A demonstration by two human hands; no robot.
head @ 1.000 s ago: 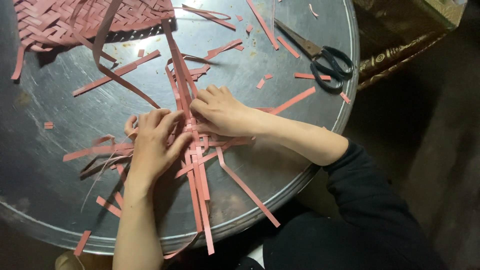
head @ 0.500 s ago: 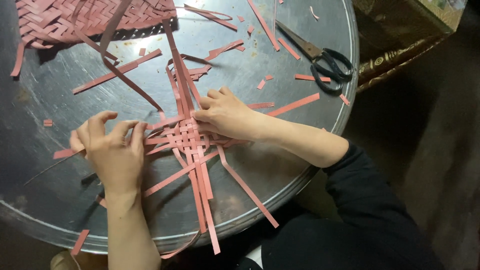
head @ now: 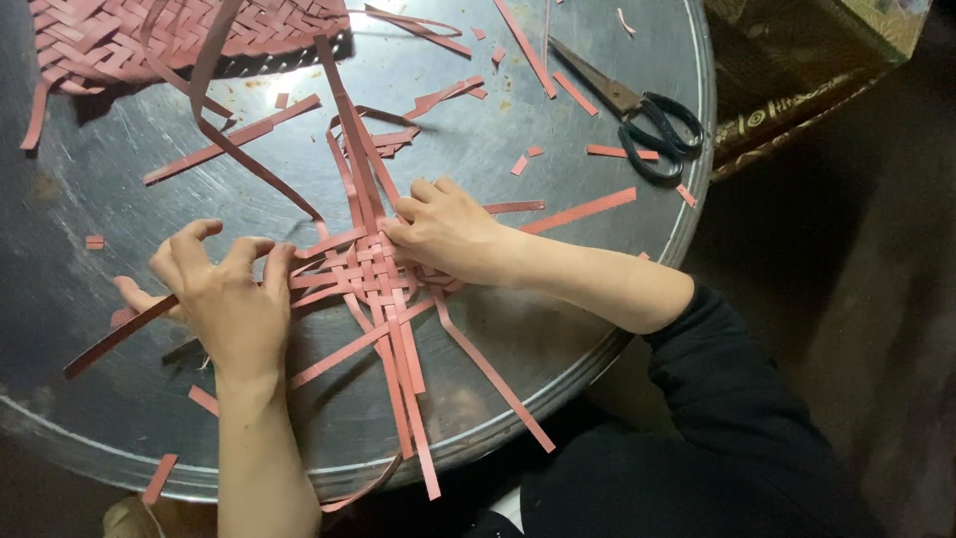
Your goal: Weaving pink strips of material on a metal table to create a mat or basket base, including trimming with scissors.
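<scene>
Our left hand [head: 224, 299] has slid back toward the weave [head: 373, 274] w/ fingers spread, pressing the strip ends flat near the tray's [head: 597, 120] left edge; no grasp. Right hand [head: 448, 227] pins the weave at tray centre, fingers curled on crossings. Strips look tighter now vs. half a sec ago. Scissors [head: 637, 115] lie by the right edge, finished mat [head: 149, 35] at the far-left.

Woven mat [head: 149, 35] cut off by top edge, right-hand [head: 448, 229] fingertips hidden among crossed strips [head: 373, 274], left hand [head: 224, 299] covering strip ends, round tray [head: 558, 329] cropped at left.
</scene>
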